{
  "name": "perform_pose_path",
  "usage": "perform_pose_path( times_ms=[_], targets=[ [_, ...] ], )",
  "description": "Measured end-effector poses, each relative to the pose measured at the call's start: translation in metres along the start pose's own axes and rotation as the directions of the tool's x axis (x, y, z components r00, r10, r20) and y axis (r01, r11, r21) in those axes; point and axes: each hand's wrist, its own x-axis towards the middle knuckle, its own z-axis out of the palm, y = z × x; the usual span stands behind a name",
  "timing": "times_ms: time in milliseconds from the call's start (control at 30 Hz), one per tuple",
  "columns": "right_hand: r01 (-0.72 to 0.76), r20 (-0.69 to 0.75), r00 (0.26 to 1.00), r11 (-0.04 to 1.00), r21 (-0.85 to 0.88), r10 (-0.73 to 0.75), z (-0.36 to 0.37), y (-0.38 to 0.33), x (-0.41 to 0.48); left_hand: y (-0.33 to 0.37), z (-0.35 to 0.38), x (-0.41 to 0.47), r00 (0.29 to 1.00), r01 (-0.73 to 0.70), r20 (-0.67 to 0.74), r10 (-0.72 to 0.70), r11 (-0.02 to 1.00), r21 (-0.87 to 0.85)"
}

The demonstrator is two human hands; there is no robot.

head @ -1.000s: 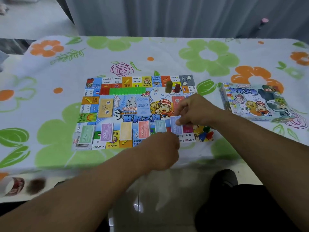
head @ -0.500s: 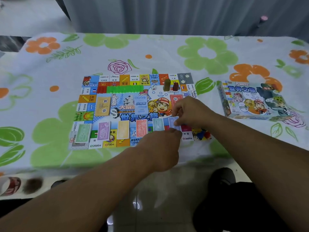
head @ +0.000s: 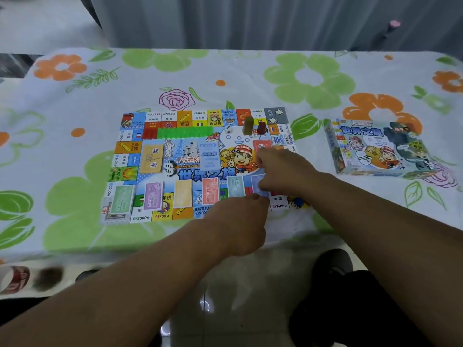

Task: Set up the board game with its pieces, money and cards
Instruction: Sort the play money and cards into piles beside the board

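Money's going down: at the board's (head: 190,160) five o'clock corner the right hand (head: 283,171) pinches the blue note pile (head: 258,182) beside the teal pile (head: 235,186), the left hand (head: 240,221) curled at its near edge, grip unclear, and next it likely wants squaring and letting go.

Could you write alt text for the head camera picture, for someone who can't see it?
A person's left hand and right hand pinch a blue money stack at the right end of a row of money stacks on a game board. The game box lies to its right on a flowered tablecloth.
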Motion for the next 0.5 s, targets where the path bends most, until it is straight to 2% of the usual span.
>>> perform_pose_path(
  times_ms=[133,500],
  targets=[
    [-0.008,-0.021,1.0,1.0,-0.011,0.008,-0.0012,0.0013,-0.0018,-0.0003,-0.0001,-0.0002,1.0,0.001,0.003,-0.001,1.0,-0.002],
    [-0.057,0.047,0.997,0.997,0.051,0.055,0.0016,0.0019,0.0048,-0.0002,-0.0019,-0.0005,1.0,0.005,0.001,-0.005,0.999,-0.036]
  ],
)
